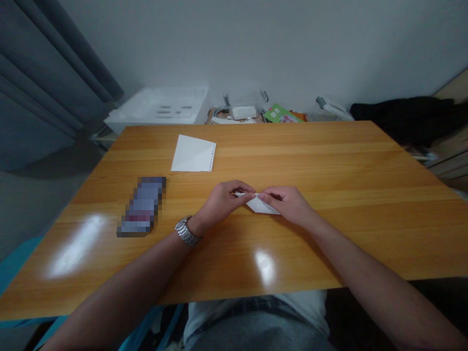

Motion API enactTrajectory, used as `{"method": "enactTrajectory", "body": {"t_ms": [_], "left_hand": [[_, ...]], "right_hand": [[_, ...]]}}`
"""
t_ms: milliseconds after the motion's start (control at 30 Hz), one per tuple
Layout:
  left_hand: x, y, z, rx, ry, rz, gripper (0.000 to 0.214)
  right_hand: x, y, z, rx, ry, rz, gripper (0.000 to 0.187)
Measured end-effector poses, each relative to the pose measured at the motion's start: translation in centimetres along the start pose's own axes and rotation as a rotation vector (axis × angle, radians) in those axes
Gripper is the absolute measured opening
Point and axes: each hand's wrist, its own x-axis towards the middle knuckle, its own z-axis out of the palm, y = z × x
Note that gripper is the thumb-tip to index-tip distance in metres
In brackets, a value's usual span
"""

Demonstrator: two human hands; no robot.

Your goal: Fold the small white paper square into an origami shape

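Note:
A small folded piece of white paper is pinched between my two hands over the middle of the table. My left hand grips its left part near the top edge, thumb and fingers together. From the other side my right hand presses the same paper between thumb and fingers. The thumbs nearly meet at the paper's upper edge. My fingers hide parts of the paper, so its full shape cannot be made out.
The wooden table bears a white sheet with a perforated right edge and a pixelated phone-like object at left. Behind the table stand a white tray, a green booklet and dark cloth. A grey curtain hangs at left.

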Motion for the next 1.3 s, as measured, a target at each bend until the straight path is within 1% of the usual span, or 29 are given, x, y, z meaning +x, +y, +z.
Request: {"method": "enactTrajectory", "body": {"t_ms": [100,167,233,300,367,433,600,733,800,900,1000,1067,1167,1300], "left_hand": [[0.0,0.0,0.0,0.008,-0.012,0.005,0.021],[0.0,-0.3,0.0,-0.006,0.008,0.005,0.021],[0.1,-0.7,0.0,-0.041,0.058,-0.011,0.020],[0.2,-1.2,0.0,-0.093,0.137,-0.039,0.022],[0.4,-1.7,-0.1,-0.121,0.203,-0.068,0.024],[0.5,-2.0,-0.1,-0.151,0.217,-0.086,0.025],[0.4,-1.9,0.1,-0.166,0.167,-0.074,0.027],[0.1,-1.4,0.3,-0.144,0.076,-0.064,0.034],[0.0,-1.4,0.5,-0.136,0.034,-0.077,0.033],[0.0,-1.6,0.7,-0.204,0.018,-0.117,0.032],[0.0,-1.6,0.8,-0.310,0.016,-0.130,0.034],[-0.1,-1.3,0.8,-0.344,-0.010,-0.127,0.035],[-0.3,-0.7,0.8,-0.353,-0.065,-0.118,0.036],[-0.5,-0.5,0.9,-0.320,-0.085,-0.134,0.033]], "right_hand": [[0.1,0.1,0.1,0.036,-0.007,0.019,0.041],[0.2,0.1,0.0,0.081,-0.002,0.031,0.042],[0.2,0.1,-0.1,0.154,-0.001,0.054,0.042],[0.1,0.2,-0.4,0.218,-0.013,0.089,0.040],[0.1,0.4,-0.7,0.222,-0.019,0.107,0.039],[0.2,0.7,-0.8,0.209,-0.002,0.097,0.038],[0.4,1.2,-0.9,0.259,0.041,0.116,0.034],[0.3,1.0,-0.7,0.262,0.041,0.131,0.034],[0.3,0.8,-0.6,0.287,0.038,0.143,0.035],[0.4,0.5,-0.5,0.360,0.058,0.155,0.038],[0.4,0.2,-0.6,0.400,0.107,0.125,0.038],[0.4,0.1,-0.6,0.386,0.125,0.098,0.037],[0.3,0.0,-0.6,0.346,0.115,0.082,0.037],[0.2,-0.3,-0.7,0.314,0.104,0.066,0.038]]}}
